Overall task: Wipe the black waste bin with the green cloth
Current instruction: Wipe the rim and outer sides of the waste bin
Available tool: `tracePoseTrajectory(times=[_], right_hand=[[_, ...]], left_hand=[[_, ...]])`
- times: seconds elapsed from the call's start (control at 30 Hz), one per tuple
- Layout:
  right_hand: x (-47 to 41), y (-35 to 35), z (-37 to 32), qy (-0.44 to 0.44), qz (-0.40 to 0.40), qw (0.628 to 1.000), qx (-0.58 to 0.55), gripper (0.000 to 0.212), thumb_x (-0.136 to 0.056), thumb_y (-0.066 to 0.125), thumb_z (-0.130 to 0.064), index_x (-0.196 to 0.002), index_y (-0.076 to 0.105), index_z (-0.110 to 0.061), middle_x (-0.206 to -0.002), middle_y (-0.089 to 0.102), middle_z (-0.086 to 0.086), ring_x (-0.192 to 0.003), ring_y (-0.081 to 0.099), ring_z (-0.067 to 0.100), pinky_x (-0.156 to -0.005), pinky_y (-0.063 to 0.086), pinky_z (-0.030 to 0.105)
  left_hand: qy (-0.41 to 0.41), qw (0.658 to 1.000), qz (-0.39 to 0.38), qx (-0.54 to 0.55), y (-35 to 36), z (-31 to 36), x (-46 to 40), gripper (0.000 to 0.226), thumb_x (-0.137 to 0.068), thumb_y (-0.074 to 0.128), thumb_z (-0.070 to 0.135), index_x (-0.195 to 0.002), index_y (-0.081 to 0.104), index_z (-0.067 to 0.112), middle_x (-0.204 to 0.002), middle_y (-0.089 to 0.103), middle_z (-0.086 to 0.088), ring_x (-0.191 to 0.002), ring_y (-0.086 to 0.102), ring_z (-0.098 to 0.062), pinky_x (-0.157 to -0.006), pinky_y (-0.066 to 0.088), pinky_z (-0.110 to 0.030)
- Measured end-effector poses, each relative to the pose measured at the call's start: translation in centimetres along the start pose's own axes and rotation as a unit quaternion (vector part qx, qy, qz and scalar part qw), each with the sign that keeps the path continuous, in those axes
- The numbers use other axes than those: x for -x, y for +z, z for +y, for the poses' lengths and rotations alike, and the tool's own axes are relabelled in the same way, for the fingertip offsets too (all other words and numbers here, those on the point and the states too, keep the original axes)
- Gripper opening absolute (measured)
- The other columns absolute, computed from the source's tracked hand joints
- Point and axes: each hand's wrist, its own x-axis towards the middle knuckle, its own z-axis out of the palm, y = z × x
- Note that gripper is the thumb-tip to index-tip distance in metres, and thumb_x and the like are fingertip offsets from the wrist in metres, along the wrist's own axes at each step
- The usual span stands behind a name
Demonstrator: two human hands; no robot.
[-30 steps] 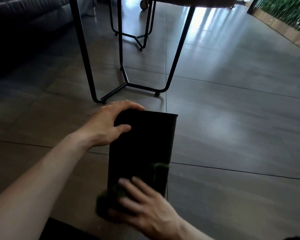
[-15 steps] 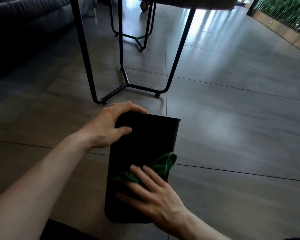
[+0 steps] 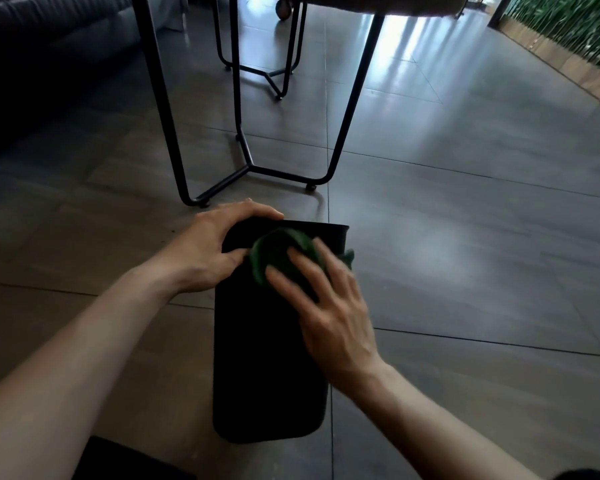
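Black waste bin [image 3: 267, 358] lies on the tiled floor [image 3: 465, 271]. Left hand [image 3: 208, 251] fingers curl over its far rim at 11 o'clock; right hand [image 3: 329, 306] fingers, spread flat, press the green cloth [image 3: 278, 254] against it.

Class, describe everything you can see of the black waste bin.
The black waste bin is a tall, matte, plastic-looking box with rounded corners, lying on its side on the tiled floor. The left hand grips its far end. The right hand presses the green cloth onto its upper face near that end.
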Motion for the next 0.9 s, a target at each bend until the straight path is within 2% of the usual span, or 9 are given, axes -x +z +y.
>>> tracePoseTrajectory(times=[0.17,0.37,0.47,0.53,0.6,0.7,0.77,0.83,0.9], right_hand=[[9.3,2.6,-2.7,-0.204,-0.072,0.976,0.032,0.039,-0.111,0.049,-0.022,-0.148,0.053,-0.032,-0.143,0.057,0.000,-0.154,0.031,0.038,-0.122,0.034,0.052],[14.1,4.1,-2.1,-0.305,-0.106,0.937,0.137,0.041,-0.116,0.029,-0.025,-0.156,0.034,-0.034,-0.141,0.050,-0.010,-0.157,0.024,0.035,-0.131,0.010,0.050],[13.5,3.5,-2.0,-0.315,-0.117,0.932,0.135,0.042,-0.116,0.022,-0.023,-0.157,0.024,-0.029,-0.139,0.049,-0.011,-0.152,0.026,0.033,-0.129,0.020,0.045],[12.3,2.1,-2.0,-0.300,-0.123,0.942,0.086,0.037,-0.115,0.028,-0.023,-0.152,0.029,-0.029,-0.137,0.049,-0.007,-0.146,0.035,0.034,-0.120,0.039,0.043],[10.2,-0.2,-1.3,-0.221,-0.093,0.971,0.005,0.036,-0.111,0.043,-0.022,-0.146,0.046,-0.030,-0.138,0.053,0.001,-0.133,0.051,0.035,-0.108,0.048,0.045],[5.9,-4.2,1.5,-0.020,0.004,0.993,-0.113,0.040,-0.097,0.059,-0.010,-0.134,0.066,-0.024,-0.132,0.063,0.009,-0.117,0.062,0.035,-0.101,0.050,0.042],[2.8,-6.7,3.9,0.138,0.058,0.976,-0.160,0.038,-0.087,0.065,-0.013,-0.124,0.069,-0.023,-0.117,0.068,0.003,-0.105,0.066,0.025,-0.093,0.051,0.025],[0.4,-8.6,6.9,0.288,0.095,0.937,-0.176,0.027,-0.086,0.070,-0.026,-0.113,0.070,-0.028,-0.096,0.070,-0.006,-0.086,0.068,0.017,-0.074,0.046,0.008],[-1.3,-9.5,9.6,0.381,0.095,0.901,-0.184,0.021,-0.087,0.078,-0.042,-0.104,0.070,-0.033,-0.087,0.070,-0.012,-0.080,0.069,0.016,-0.063,0.047,0.011]], left_hand=[[-0.023,1.000,0.004,-0.016,-0.3,-0.3,0.2,0.065,-0.082,0.073,-0.001,-0.128,0.059,0.043,-0.134,0.060,0.013,-0.137,0.047,-0.007,-0.118,0.035,-0.044],[-0.025,1.000,-0.004,-0.013,-0.2,0.0,0.5,0.066,-0.084,0.074,0.001,-0.126,0.058,0.049,-0.140,0.056,0.014,-0.146,0.032,0.002,-0.123,0.027,-0.037],[-0.024,1.000,-0.002,-0.008,-0.2,0.0,0.7,0.066,-0.084,0.073,-0.001,-0.127,0.059,0.047,-0.138,0.057,0.017,-0.145,0.030,0.006,-0.122,0.026,-0.031],[-0.023,1.000,-0.002,-0.010,-0.2,0.0,0.7,0.066,-0.084,0.073,0.000,-0.126,0.058,0.048,-0.138,0.057,0.016,-0.145,0.030,0.005,-0.122,0.026,-0.031],[-0.020,1.000,0.000,-0.014,-0.3,0.0,0.8,0.067,-0.084,0.073,0.000,-0.125,0.058,0.050,-0.137,0.057,0.018,-0.145,0.031,0.005,-0.121,0.025,-0.030],[-0.012,1.000,-0.009,-0.016,-0.4,-0.2,0.9,0.069,-0.083,0.073,-0.002,-0.125,0.057,0.052,-0.138,0.057,0.019,-0.146,0.027,0.006,-0.121,0.023,-0.028],[-0.013,1.000,-0.019,-0.012,-0.6,-0.3,1.1,0.070,-0.084,0.072,-0.002,-0.124,0.056,0.054,-0.140,0.056,0.019,-0.147,0.023,0.007,-0.120,0.020,-0.027],[-0.012,0.999,-0.027,-0.012,-0.8,-0.3,1.1,0.070,-0.084,0.071,-0.003,-0.123,0.056,0.053,-0.141,0.055,0.022,-0.147,0.021,0.009,-0.120,0.019,-0.027],[-0.005,0.999,-0.031,-0.012,-1.0,-0.2,1.1,0.070,-0.083,0.071,-0.005,-0.122,0.057,0.052,-0.141,0.055,0.026,-0.147,0.021,0.009,-0.121,0.018,-0.027]])
